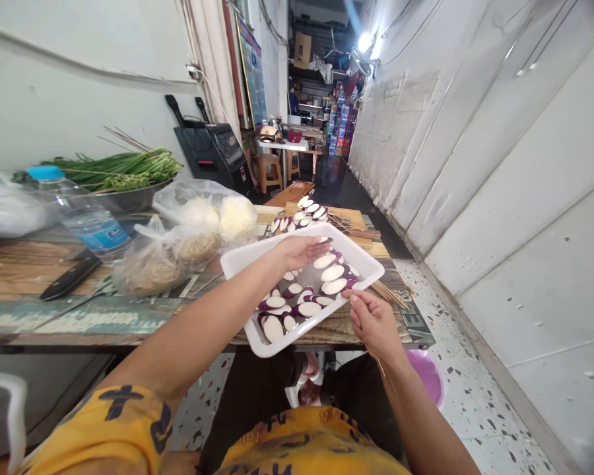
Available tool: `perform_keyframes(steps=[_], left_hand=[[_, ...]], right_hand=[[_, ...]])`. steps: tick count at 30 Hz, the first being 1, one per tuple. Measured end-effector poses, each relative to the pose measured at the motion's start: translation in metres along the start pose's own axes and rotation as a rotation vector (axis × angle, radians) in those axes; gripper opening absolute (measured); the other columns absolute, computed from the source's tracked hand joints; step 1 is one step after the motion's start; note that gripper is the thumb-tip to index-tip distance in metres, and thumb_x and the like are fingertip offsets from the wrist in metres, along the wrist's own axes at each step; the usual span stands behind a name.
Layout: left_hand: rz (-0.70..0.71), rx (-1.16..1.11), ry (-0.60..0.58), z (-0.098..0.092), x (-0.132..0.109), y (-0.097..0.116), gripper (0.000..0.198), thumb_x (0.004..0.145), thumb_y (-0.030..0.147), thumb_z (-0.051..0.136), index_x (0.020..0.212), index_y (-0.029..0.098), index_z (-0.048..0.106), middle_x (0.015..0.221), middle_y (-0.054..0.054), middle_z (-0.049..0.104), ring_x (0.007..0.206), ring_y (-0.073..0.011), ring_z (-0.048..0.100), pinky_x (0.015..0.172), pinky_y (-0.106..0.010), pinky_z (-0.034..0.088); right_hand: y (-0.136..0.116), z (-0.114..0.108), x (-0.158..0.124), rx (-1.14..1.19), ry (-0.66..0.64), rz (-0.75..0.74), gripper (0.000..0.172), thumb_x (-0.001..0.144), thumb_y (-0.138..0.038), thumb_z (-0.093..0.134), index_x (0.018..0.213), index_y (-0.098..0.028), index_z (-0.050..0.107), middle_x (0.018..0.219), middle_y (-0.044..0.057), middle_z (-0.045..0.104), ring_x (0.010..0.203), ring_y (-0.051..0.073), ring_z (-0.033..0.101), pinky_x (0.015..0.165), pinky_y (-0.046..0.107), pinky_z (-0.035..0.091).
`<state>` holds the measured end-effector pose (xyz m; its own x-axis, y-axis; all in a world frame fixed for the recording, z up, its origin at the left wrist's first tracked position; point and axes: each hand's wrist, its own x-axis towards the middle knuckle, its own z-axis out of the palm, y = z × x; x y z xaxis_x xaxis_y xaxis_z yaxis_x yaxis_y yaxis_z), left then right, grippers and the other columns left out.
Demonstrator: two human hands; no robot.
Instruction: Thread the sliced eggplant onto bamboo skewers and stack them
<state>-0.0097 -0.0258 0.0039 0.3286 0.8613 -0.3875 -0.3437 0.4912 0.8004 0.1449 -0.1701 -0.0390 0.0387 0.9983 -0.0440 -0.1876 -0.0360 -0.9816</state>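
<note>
My left hand (304, 251) reaches over the far side of a white plastic tray (255, 346), its fingers closed on an eggplant slice (325, 241). In my right hand (376, 321), at the tray's near right side, is a thin bamboo skewer (380, 367) whose tail sticks out below the fist. Several white, purple-rimmed eggplant slices (332, 272) line up from my right fingertips toward my left hand, apparently threaded on that skewer. Loose eggplant slices (273, 328) lie in the near left part of the tray.
Finished eggplant skewers (309, 210) rest on a wooden board behind the tray, and bare skewers (391, 293) lie at its right. Leftward are tied plastic bags (151, 264), a black-handled knife (70, 277), a water bottle (92, 221) and a bowl of greens (123, 171).
</note>
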Motion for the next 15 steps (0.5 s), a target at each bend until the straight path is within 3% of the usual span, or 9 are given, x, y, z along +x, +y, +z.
perform_keyframes(steps=[15], left_hand=[[0.043,-0.022,-0.033,0.0054,-0.0074,0.0010,0.014,0.080,0.005,0.049,0.082,0.004,0.062,0.071,-0.014,0.068,0.070,-0.0159,0.066,0.078,-0.026,0.050]], right_hand=[[0.0095,0.0010,0.0022,0.046,-0.016,-0.029,0.030,0.077,-0.039,0.058,0.092,-0.013,0.059,0.042,-0.011,0.032,0.033,0.002,0.020,0.031,0.015,0.015]])
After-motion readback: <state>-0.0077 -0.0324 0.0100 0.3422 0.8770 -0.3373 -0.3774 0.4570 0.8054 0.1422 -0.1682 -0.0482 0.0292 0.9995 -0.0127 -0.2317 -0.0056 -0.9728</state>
